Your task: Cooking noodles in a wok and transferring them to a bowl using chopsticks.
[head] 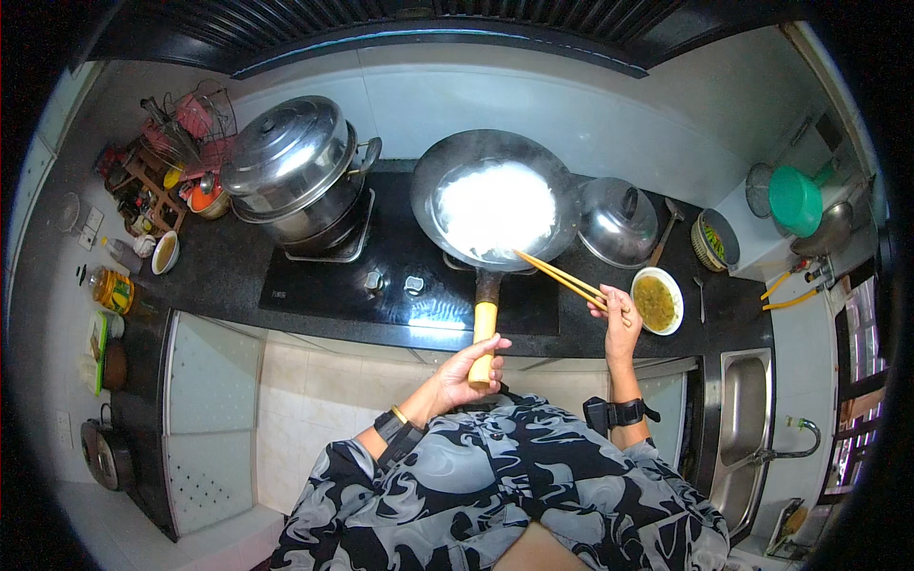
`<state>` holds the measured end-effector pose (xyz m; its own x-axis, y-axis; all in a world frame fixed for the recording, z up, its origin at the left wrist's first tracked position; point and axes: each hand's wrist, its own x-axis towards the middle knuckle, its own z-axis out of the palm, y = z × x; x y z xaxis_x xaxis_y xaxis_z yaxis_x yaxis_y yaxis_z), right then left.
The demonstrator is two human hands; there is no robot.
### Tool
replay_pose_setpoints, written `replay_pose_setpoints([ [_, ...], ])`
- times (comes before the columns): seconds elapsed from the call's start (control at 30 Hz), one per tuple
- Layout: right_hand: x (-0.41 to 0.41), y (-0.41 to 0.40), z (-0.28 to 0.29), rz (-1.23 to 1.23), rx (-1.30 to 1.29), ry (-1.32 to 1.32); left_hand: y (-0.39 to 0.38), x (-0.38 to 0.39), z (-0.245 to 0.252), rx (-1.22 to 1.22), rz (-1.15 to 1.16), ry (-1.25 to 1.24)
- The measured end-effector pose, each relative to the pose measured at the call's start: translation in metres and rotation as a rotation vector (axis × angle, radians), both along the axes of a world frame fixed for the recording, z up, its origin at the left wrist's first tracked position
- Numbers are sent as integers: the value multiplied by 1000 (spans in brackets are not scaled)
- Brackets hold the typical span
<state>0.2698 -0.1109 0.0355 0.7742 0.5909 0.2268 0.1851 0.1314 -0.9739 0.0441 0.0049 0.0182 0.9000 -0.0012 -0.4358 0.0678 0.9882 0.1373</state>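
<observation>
A wok stands over the right burner of the black glass hob, its inside washed out by bright glare, so the contents cannot be made out. My left hand is wrapped around the wok's pale wooden handle, which points towards me. In my right hand is a pair of wooden chopsticks; their tips reach the wok's near inner edge. Close to the right of that hand sits a white bowl with a yellowish-green liquid mixture. Behind the bowl lies a domed metal lid.
A large lidded steel pot occupies the left burner. Right of the lid are a spatula, a spoon and a basket of green vegetables. A steel sink is at the right; an oil bottle and small bowl stand left.
</observation>
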Motion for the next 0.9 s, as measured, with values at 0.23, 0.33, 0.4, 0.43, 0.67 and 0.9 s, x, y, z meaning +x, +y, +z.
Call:
replay_pose_setpoints([
  [0.23,1,1,-1,-11,-9,6,1,0,-2,-24,-13,-17],
  [0.33,1,2,0,-3,-2,3,0,0,4,-18,-7,14],
  [0.4,1,3,-1,-2,0,1,0,1,6,-16,-7,20],
  [0.43,1,3,-1,-1,1,0,1,1,6,-16,-7,19],
  [0.67,1,3,0,1,0,-2,3,2,6,23,-20,90],
  [0.9,-2,1,2,-22,9,-12,3,0,6,60,24,147],
])
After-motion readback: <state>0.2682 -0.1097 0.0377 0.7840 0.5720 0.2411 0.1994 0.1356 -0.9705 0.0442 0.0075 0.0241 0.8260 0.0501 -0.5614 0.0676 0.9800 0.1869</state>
